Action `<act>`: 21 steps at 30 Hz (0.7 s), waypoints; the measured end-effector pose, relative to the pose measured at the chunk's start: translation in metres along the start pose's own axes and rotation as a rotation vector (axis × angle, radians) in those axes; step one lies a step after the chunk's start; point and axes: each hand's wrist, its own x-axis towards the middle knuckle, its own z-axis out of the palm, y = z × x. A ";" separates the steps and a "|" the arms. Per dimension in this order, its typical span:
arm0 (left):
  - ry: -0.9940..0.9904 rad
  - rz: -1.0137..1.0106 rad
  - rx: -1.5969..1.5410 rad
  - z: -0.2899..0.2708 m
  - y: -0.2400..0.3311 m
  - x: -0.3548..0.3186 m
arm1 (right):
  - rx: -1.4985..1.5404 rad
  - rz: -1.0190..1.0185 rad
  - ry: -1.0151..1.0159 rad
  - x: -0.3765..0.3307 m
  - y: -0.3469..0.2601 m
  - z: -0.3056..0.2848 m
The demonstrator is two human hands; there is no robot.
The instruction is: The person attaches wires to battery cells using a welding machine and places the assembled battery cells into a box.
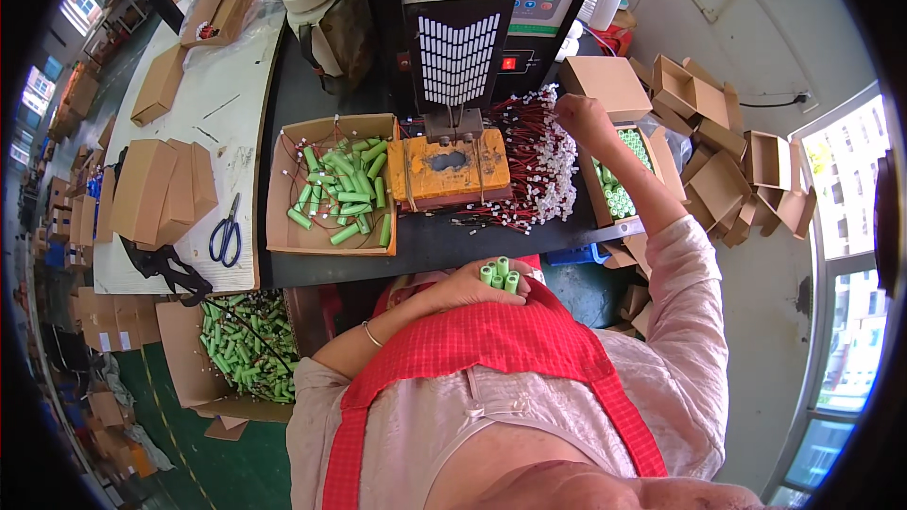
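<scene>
My left hand (pixel 465 289) is closed around several green cylindrical battery cells (pixel 499 274), held upright in front of the red apron. My right hand (pixel 583 121) reaches over the right edge of a pile of red wire leads with white plugs (pixel 543 156). Its fingers are curled together, and whatever is in them is too small to make out. Just right of the pile, a cardboard box (pixel 668 165) holds rows of green cells, partly covered by my right forearm. In the middle, a yellow work block (pixel 406 162) lies under the tip of a black spot welder (pixel 460 57).
Left of the block, an open carton (pixel 331 247) holds green cells with wires attached. Scissors (pixel 226 238) and folded boxes (pixel 142 191) lie on the pale table. A larger carton of cells (pixel 179 340) stands below. Empty boxes (pixel 723 179) are heaped at right.
</scene>
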 end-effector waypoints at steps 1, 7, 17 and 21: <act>0.001 0.001 -0.002 -0.001 0.001 -0.002 | 0.002 -0.009 -0.028 -0.002 -0.002 -0.003; 0.109 -0.071 0.225 -0.004 0.004 -0.013 | -0.047 -0.030 -0.139 -0.024 -0.008 -0.025; 0.273 -0.033 -0.330 -0.015 -0.013 -0.027 | 0.626 0.350 0.005 -0.093 -0.021 -0.040; 0.338 0.180 -0.693 -0.021 -0.009 -0.028 | 0.867 0.341 -0.040 -0.116 -0.063 -0.023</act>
